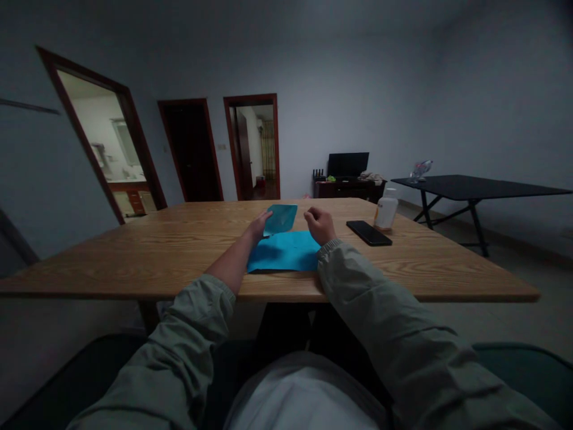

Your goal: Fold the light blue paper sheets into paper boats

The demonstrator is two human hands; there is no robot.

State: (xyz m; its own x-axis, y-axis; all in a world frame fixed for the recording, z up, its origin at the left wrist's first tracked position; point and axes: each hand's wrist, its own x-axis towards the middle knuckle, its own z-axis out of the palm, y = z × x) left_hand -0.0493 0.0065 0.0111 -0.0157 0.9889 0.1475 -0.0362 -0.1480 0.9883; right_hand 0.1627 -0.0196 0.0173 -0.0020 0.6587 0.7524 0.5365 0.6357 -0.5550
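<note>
My left hand [259,226] grips the left edge of a small flat teal piece [282,219], like a card or thin packet, held tilted up above the table. Under it, a bright blue sheet [284,254] lies on the wooden tabletop, slightly creased. My right hand [321,224] is closed, fingers curled in, just over the sheet's right end and apart from the teal piece. Whatever may be between its fingers is too small to make out. Part of the sheet's right side is hidden behind my right hand and sleeve.
A black phone [369,233] lies right of my right hand, with a white bottle [385,210] standing beside it. The wooden table's [179,251] front edge runs close to my body. Farther off stand a black table [474,186] and a screen [348,164] on a cabinet.
</note>
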